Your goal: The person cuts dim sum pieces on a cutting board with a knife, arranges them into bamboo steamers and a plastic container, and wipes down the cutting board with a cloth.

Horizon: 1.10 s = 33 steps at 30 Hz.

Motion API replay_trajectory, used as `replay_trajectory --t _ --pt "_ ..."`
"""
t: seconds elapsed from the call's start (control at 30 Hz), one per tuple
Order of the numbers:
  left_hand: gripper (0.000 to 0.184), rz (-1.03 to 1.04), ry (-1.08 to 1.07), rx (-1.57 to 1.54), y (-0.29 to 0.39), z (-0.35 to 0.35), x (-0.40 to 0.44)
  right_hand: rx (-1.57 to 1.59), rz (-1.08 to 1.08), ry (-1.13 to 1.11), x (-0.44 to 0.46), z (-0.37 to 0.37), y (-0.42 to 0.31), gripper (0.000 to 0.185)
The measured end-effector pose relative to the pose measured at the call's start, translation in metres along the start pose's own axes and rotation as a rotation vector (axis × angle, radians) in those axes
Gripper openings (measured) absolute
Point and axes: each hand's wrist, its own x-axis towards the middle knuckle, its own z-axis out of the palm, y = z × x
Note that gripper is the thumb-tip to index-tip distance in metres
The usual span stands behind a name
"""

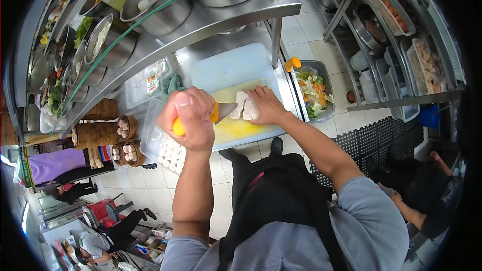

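Observation:
My left hand (190, 115) is wrapped round the yellow handle of a knife (228, 109). The blade points right and meets a white, dense-looking block of food (243, 105), which shows a split down its middle. I cannot tell what food it is. With curled fingers, my right hand (266, 104) holds the block's right side against a yellow-stained cutting board (231, 133). A larger pale blue board (226, 65) extends behind. Left of the knife, many small white pieces (171, 154) lie in a clear plastic container (150, 133), partly hidden by my left forearm.
Steel pots (155, 5) crowd the raised shelf ahead. Bamboo steamers (95, 134) stand at left. A bin of vegetable scraps (314, 90) is right of the counter, with an orange-capped thing (292, 64) beside it. Racks (396, 103) stand farther right. Other people are at lower left and right.

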Motion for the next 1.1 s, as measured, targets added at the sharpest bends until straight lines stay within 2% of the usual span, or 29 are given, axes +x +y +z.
replay_trajectory --t 0.23,0.6,0.73,0.8,0.87,0.93,0.97,1.03,1.07,1.1 --pt "0.041 -0.004 0.011 -0.108 -0.024 0.008 0.002 0.069 0.051 0.037 -0.003 0.004 0.001 0.103" --pt "0.040 -0.015 -0.030 -0.041 -0.032 0.013 -0.003 0.038 0.036 0.039 -0.003 0.006 0.005 0.093" --pt "0.039 -0.044 -0.022 -0.023 -0.058 0.001 -0.011 0.043 -0.001 0.020 -0.004 0.004 0.008 0.094" --pt "0.037 -0.018 0.007 0.080 -0.064 -0.006 -0.012 0.063 -0.049 -0.064 -0.001 -0.004 0.011 0.098" --pt "0.037 0.025 0.058 0.027 -0.046 -0.016 -0.014 0.059 0.004 -0.037 -0.002 -0.004 0.020 0.102" --pt "0.036 0.022 0.098 0.036 -0.015 -0.030 -0.013 0.066 -0.011 0.178 0.012 -0.005 0.032 0.105" --pt "0.036 0.049 0.135 0.096 -0.006 -0.041 -0.013 0.028 -0.018 0.232 0.031 -0.005 0.044 0.106" --pt "0.037 0.060 0.066 0.287 0.004 -0.053 -0.010 0.028 0.060 0.272 0.071 -0.028 0.040 0.110" --pt "0.037 0.070 0.080 0.297 0.007 -0.058 -0.012 0.027 0.040 0.266 0.090 -0.021 0.053 0.110" --pt "0.037 0.081 0.101 0.422 0.008 -0.061 -0.017 -0.025 0.014 0.161 0.107 -0.006 0.071 0.112"
